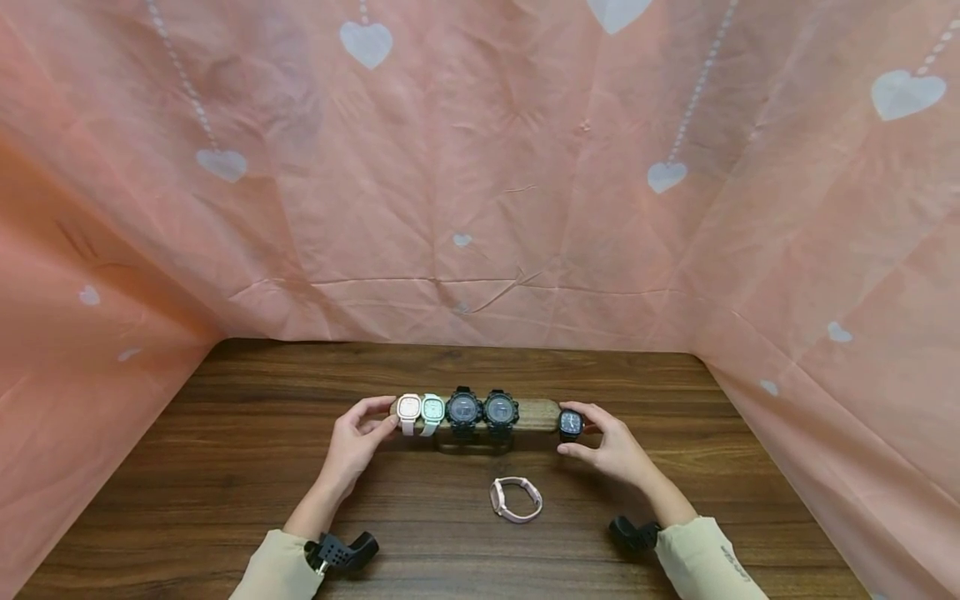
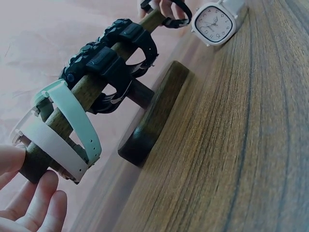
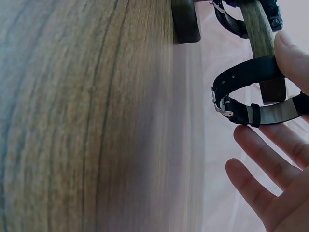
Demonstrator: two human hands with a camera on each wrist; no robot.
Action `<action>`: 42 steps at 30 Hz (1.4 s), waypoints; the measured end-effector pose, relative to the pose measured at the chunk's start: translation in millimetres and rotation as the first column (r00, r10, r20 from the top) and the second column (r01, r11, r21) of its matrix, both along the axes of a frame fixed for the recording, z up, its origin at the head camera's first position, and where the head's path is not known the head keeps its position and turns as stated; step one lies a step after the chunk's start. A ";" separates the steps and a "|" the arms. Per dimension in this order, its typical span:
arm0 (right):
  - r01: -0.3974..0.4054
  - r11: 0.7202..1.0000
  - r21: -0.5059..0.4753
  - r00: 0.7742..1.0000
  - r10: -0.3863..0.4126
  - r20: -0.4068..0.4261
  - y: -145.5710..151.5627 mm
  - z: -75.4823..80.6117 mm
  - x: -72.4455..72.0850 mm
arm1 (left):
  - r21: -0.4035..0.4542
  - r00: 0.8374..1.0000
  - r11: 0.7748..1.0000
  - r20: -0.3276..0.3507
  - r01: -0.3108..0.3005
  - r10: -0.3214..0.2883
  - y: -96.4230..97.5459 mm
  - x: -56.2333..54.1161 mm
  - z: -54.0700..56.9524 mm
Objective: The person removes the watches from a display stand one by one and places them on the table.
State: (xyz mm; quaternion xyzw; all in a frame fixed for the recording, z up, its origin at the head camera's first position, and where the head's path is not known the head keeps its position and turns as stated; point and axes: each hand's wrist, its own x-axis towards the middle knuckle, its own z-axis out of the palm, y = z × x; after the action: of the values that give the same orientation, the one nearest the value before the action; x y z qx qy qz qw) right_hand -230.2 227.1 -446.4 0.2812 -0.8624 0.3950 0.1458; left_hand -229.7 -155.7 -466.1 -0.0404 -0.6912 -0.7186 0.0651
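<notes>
A wooden watch stand [image 1: 537, 414] has a raised horizontal bar. My left hand [image 1: 354, 440] grips the bar's left end with thumb and fingers. Pinched between my right thumb and fingers [image 3: 273, 166] is a black square-faced watch [image 1: 571, 422] at the bar's right end. In the right wrist view, the bar's tip shows inside its buckled strap [image 3: 246, 75]. From the left, the bar carries a pale pink watch [image 1: 408, 408], a mint green watch [image 1: 432, 409] and two chunky black watches [image 1: 464, 409]. My right hand [image 1: 618, 446] partly hides the black square watch.
A pale pink watch [image 1: 516, 500] with its strap closed in a loop lies on its side on the wooden table [image 1: 420, 533], in front of the stand's base [image 2: 154, 116]. Pink cloth with white hearts [image 1: 480, 167] hangs around the back and sides.
</notes>
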 end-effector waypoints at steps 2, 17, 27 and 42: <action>0.001 1.000 -0.003 1.000 -0.001 0.005 3.7 -5.5 -2.4 | 0.003 1.000 1.000 -0.004 0.000 0.000 -0.1 0.4 0.4; -0.030 0.999 0.044 1.000 0.030 -0.007 13.4 -7.7 10.5 | 0.024 1.000 1.000 -0.007 0.002 -0.001 0.3 0.4 1.7; -0.044 0.994 0.098 0.998 0.048 -0.038 16.5 -8.6 17.3 | 0.021 1.000 1.000 -0.008 0.002 -0.002 -0.1 0.5 0.5; -0.085 0.983 0.164 0.990 0.102 -0.096 17.4 -9.2 30.0 | 0.029 1.000 1.000 -0.002 -0.003 0.003 0.3 0.8 0.2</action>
State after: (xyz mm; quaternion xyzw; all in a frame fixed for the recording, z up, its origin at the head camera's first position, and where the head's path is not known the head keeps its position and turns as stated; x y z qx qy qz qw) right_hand -200.1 244.5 -455.6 0.3523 -0.8683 0.3159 0.1486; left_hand -228.9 -155.4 -465.9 -0.0391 -0.6807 -0.7284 0.0676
